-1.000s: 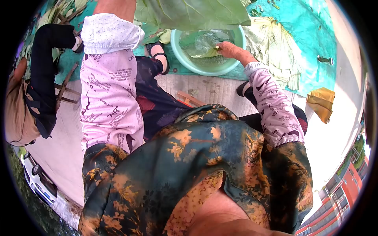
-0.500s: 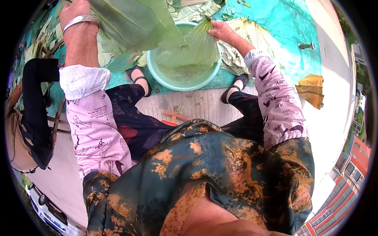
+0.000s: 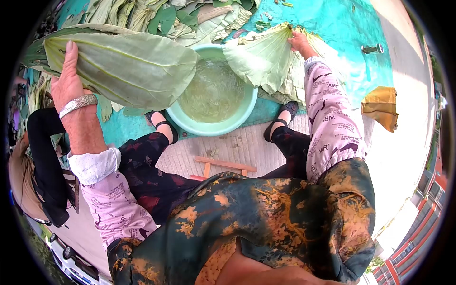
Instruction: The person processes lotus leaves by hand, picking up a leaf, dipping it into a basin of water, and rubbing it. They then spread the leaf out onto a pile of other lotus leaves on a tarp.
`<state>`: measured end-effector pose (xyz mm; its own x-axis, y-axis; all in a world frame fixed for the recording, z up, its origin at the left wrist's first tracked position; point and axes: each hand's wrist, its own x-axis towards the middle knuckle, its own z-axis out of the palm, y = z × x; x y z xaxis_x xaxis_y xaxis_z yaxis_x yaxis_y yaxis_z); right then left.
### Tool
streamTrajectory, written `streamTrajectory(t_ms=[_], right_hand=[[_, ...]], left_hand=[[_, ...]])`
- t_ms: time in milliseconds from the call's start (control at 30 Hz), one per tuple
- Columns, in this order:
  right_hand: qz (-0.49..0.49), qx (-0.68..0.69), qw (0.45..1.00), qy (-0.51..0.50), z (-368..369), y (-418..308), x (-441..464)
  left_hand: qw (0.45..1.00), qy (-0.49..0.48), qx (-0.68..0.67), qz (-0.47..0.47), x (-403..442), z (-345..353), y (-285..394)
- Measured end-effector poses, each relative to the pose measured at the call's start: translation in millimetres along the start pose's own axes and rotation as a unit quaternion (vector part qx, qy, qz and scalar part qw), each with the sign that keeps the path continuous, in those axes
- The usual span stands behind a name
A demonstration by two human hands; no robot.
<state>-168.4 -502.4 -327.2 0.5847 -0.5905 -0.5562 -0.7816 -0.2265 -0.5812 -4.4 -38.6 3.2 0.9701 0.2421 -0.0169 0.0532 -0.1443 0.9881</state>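
Observation:
My left hand (image 3: 71, 88), with a silver bracelet at its wrist, grips a folded pale-green lotus leaf (image 3: 128, 69) by its narrow end. Thumb on top, the other fingers are hidden beneath it. This leaf reaches right to the rim of a light-green basin (image 3: 213, 129) holding cloudy water (image 3: 209, 97). On the far right side of the basin, my right hand (image 3: 302, 43) pinches a second lotus leaf (image 3: 261, 57) by its gathered tip. That one fans out over the basin's right rim and over other leaves (image 3: 289, 92) lying there.
Heaps of folded leaves (image 3: 213, 28) lie on a turquoise sheet (image 3: 351, 57) at the back. A small glass or can (image 3: 373, 49) and a brown-yellow cloth piece (image 3: 380, 108) sit right. A wooden stool (image 3: 225, 164) is between my legs. Another person's dark sleeve (image 3: 42, 156) shows left.
My right hand has carried its leaf from above the basin to the right side. My left hand has come down and left with its leaf, and the water surface now shows.

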Motion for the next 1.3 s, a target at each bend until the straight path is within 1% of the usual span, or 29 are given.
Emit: streamTrajectory(t_ms=[100, 133, 200, 233, 300, 333, 467, 567, 600, 667, 700, 733, 800, 900, 933, 1033, 1133, 1167, 1200, 1267, 1300], right_hand=[[-0.103, -0.114, 0.979, 0.132, 11, 38, 49], [-0.108, -0.124, 0.976, 0.144, 12, 40, 50], [-0.117, -0.142, 0.969, 0.165, 13, 41, 53], [-0.105, -0.166, 0.966, 0.167, 18, 39, 45], [-0.086, -0.205, 0.958, 0.181, 18, 31, 40], [-0.076, -0.19, 0.961, 0.186, 18, 30, 38], [-0.077, -0.19, 0.967, 0.153, 17, 28, 50], [-0.076, -0.249, 0.957, 0.129, 8, 29, 76], [-0.088, -0.234, 0.953, 0.17, 8, 34, 86], [0.001, -0.092, 0.986, 0.136, 7, 13, 64], [0.047, -0.022, 0.992, 0.116, 7, 7, 50], [0.058, 0.038, 0.993, 0.098, 9, 11, 46], [0.077, 0.156, 0.983, 0.06, 16, 21, 36], [0.16, 0.229, 0.96, -0.033, 7, 29, 11], [0.148, 0.271, 0.949, -0.067, 8, 42, 8], [0.141, 0.344, 0.916, -0.149, 4, 64, 3], [0.147, 0.347, 0.915, -0.148, 7, 70, -8], [0.142, 0.343, 0.917, -0.147, 3, 63, -14], [0.132, 0.336, 0.929, -0.083, 3, 56, -18], [0.104, 0.309, 0.945, -0.025, 3, 43, -12], [0.09, 0.295, 0.951, 0.004, 4, 37, -10]], left_hand=[[1.0, -0.009, 0.021, 0.015, 0, 7, 0], [0.998, -0.042, 0.008, 0.036, 3, 7, -3], [0.999, -0.042, 0.013, -0.002, 2, 8, -4], [0.999, -0.04, 0.017, -0.029, 1, 5, -2], [0.998, -0.028, 0.035, -0.049, -1, 11, 1], [0.997, -0.022, 0.042, -0.055, -4, 14, 3], [0.999, -0.009, 0.023, -0.041, -8, 14, 5], [0.999, -0.014, 0.033, -0.022, -13, 19, 6], [0.999, -0.019, 0.036, -0.012, -14, 19, 5], [0.999, -0.02, 0.036, -0.007, -14, 20, 4], [0.999, -0.018, 0.035, -0.015, -14, 20, 3], [0.999, -0.015, 0.033, -0.02, -15, 21, 4], [0.999, -0.017, 0.034, -0.015, -16, 22, 5], [0.999, -0.005, 0.044, -0.031, -16, 21, 5], [0.998, 0.001, 0.049, -0.043, -15, 21, 5], [0.998, 0.008, 0.061, -0.028, -13, 24, 5], [0.992, -0.051, 0.115, 0.031, -8, 16, 2], [0.995, -0.041, 0.09, 0.011, -10, 18, 3], [0.997, -0.032, 0.066, -0.007, -14, 23, 5], [0.998, -0.026, 0.043, -0.032, -16, 26, 9], [0.999, -0.027, 0.041, -0.023, -13, 24, 8]])
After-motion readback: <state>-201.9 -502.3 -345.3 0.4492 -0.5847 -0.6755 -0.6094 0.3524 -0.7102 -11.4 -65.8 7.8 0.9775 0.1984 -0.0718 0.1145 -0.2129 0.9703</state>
